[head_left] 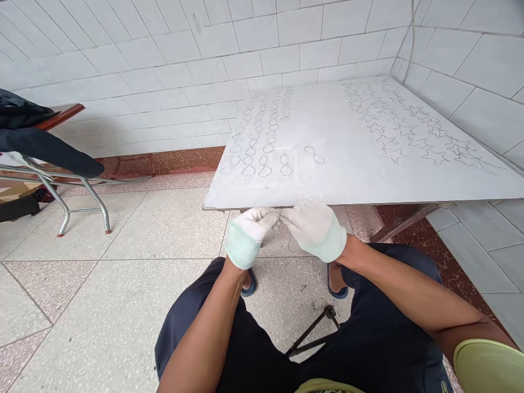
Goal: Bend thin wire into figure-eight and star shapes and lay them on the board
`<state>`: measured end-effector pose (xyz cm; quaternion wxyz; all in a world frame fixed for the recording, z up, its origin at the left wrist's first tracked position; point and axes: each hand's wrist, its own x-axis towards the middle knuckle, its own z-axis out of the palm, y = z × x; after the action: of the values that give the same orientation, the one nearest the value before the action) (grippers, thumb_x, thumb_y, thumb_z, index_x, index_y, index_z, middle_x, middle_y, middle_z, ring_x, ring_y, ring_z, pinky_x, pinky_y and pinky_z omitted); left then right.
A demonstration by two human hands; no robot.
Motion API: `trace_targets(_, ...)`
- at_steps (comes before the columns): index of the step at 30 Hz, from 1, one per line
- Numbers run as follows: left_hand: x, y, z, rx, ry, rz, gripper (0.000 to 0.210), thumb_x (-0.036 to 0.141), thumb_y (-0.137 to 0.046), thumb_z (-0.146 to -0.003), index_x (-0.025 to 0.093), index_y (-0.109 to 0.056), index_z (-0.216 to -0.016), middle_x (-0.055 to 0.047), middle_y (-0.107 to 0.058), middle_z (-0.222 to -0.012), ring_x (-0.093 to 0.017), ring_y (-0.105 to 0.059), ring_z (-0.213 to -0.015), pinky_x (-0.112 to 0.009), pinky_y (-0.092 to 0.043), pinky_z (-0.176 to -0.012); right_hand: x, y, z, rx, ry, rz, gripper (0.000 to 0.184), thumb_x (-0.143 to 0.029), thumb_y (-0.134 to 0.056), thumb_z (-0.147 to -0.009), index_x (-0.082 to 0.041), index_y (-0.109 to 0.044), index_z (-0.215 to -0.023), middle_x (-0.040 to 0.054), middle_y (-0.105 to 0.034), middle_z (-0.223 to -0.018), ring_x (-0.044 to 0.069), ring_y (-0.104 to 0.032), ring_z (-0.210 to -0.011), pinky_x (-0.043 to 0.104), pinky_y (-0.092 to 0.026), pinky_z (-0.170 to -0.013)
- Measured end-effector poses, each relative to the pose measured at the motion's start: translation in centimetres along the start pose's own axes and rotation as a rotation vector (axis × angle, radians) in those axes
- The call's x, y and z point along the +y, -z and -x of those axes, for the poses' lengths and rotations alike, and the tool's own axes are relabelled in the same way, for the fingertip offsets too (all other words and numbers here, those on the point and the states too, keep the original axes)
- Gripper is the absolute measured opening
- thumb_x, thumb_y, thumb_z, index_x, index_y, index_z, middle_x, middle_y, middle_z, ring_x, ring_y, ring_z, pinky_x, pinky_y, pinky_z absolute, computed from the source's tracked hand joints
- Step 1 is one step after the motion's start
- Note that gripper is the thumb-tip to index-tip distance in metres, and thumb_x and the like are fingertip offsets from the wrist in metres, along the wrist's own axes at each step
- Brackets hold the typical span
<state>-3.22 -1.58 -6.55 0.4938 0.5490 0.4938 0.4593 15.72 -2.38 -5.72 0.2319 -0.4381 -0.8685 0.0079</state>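
Note:
My left hand (254, 224) and my right hand (309, 221), both in white knit gloves with pale green cuffs, meet at the near edge of the white-topped table (327, 185). Their fingertips are pinched together and nearly touch. A thin wire (289, 244) curves down below my right hand, over the floor. What lies between the fingertips is mostly hidden by the gloves. Closest to my hands on the tabletop are wire figure-eights, among them one upright (286, 165) and one tilted apart from the rows (314, 155).
Rows of wire figure-eights (264, 166) cover the table's left side. Several wire stars (393, 155) lie on the right, some overlapping. White tiled walls (286, 52) stand behind and right. A metal-legged chair (98, 204) with dark clothing is at left. A dark metal frame (311, 333) stands between my legs.

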Motion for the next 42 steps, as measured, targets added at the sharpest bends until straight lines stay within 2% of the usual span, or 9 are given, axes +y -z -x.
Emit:
trace_targets(3, 0.4, 0.2, 0.0, 0.006, -0.018, -0.007, 0.023, 0.038, -0.074, -0.081, 0.019, -0.068, -0.069, -0.004, -0.073, -0.069, -0.018, -0.067, -0.064, -0.03, -0.052, -0.063, -0.3, -0.4, -0.8, -0.004, -0.077, -0.107, 0.031, -0.026, -0.055, -0.106, -0.019, -0.081, -0.091, 0.0103, -0.077, -0.086, 0.024, -0.067, -0.087, 0.037, -0.04, -0.081)
trace_targets(6, 0.4, 0.6, -0.3, 0.048, -0.076, -0.003, 0.025, 0.041, -0.074, -0.082, 0.019, -0.068, -0.07, -0.003, -0.072, -0.068, -0.017, -0.066, -0.066, -0.03, -0.053, -0.069, -1.0, -0.7, -1.6, -0.058, -0.24, -0.325, 0.031, -0.026, -0.056, -0.106, -0.022, -0.083, -0.092, 0.0041, -0.078, -0.083, 0.019, -0.067, -0.08, 0.032, -0.043, -0.078)
trace_targets(11, 0.3, 1.7, -0.6, 0.045, -0.144, 0.031, 0.028, 0.043, -0.071, -0.082, 0.019, -0.067, -0.07, -0.004, -0.072, -0.069, -0.017, -0.065, -0.067, -0.03, -0.052, -0.071, -2.1, -1.0, -2.0, 0.063, -0.422, -0.432, 0.025, -0.026, -0.058, -0.103, -0.022, -0.082, -0.097, 0.0012, -0.08, -0.091, 0.016, -0.069, -0.086, 0.027, -0.046, -0.08)
trace_targets(17, 0.8, 2.6, -0.6, 0.095, -0.141, -0.036, 0.025, 0.042, -0.072, -0.081, 0.019, -0.068, -0.071, -0.002, -0.07, -0.067, -0.016, -0.06, -0.062, -0.028, -0.047, -0.064, -2.0, -1.0, -3.0, 0.017, -0.242, -0.153, 0.035, -0.026, -0.052, -0.108, -0.019, -0.078, -0.086, 0.0062, -0.076, -0.085, 0.019, -0.064, -0.084, 0.03, -0.042, -0.079)
trace_targets(21, 0.4, 3.1, -0.9, 0.136, -0.129, -0.017, 0.026, 0.043, -0.074, -0.081, 0.019, -0.066, -0.073, -0.002, -0.069, -0.068, -0.016, -0.059, -0.062, -0.029, -0.046, -0.064, -1.9, -1.4, -3.6, 0.073, -0.112, -0.039, 0.036, -0.026, -0.047, -0.111, -0.017, -0.081, -0.103, 0.0126, -0.078, -0.096, 0.024, -0.067, -0.095, 0.033, -0.044, -0.087)
trace_targets(26, -1.0, 4.1, -1.5, 0.111, -0.077, 0.06, 0.033, 0.049, -0.077, -0.08, 0.018, -0.067, -0.075, -0.004, -0.069, -0.065, -0.016, -0.059, -0.059, -0.029, -0.043, -0.061, -2.0, -1.3, -4.3, -0.035, -0.042, -0.211, 0.036, -0.019, -0.049, -0.107, -0.023, -0.081, -0.123, 0.0082, -0.08, -0.106, 0.023, -0.07, -0.1, 0.033, -0.048, -0.094)
trace_targets(32, -0.9, 4.9, -1.6, 0.018, -0.085, 0.007, 0.032, 0.044, -0.075, -0.081, 0.02, -0.06, -0.065, -0.001, -0.06, -0.058, -0.015, -0.059, -0.06, -0.028, -0.046, -0.061, -1.1, -1.8, -4.5, -0.035, -0.062, -0.454, 0.043, -0.014, -0.044, -0.104, -0.024, -0.083, -0.121, 0.0037, -0.081, -0.122, 0.02, -0.071, -0.116, 0.031, -0.048, -0.104)
trace_targets(35, -0.4, 4.8, -1.0, -0.014, -0.08, -0.097, 0.027, 0.039, -0.073, -0.081, 0.019, -0.063, -0.066, -0.001, -0.062, -0.062, -0.015, -0.058, -0.061, -0.026, -0.046, -0.057, -0.4, -2.0, -4.1, -0.068, -0.031, -0.426, 0.041, -0.014, -0.046, -0.103, -0.021, -0.086, -0.108, 0.0046, -0.083, -0.109, 0.02, -0.072, -0.103, 0.031, -0.048, -0.095)
trace_targets(42, 0.1, 4.2, -0.2, -0.064, -0.04, -0.283, 0.027, 0.04, -0.071, -0.08, 0.019, -0.064, -0.066, -0.003, -0.065, -0.064, -0.013, -0.056, -0.058, -0.023, -0.044, -0.052, 1.3, -2.2, -3.5, -0.169, 0.165, -0.247, 0.042, -0.014, -0.046, -0.101, -0.021, -0.084, -0.116, 0.0018, -0.072, -0.079, 0.016, -0.057, -0.072, 0.032, -0.034, -0.07)
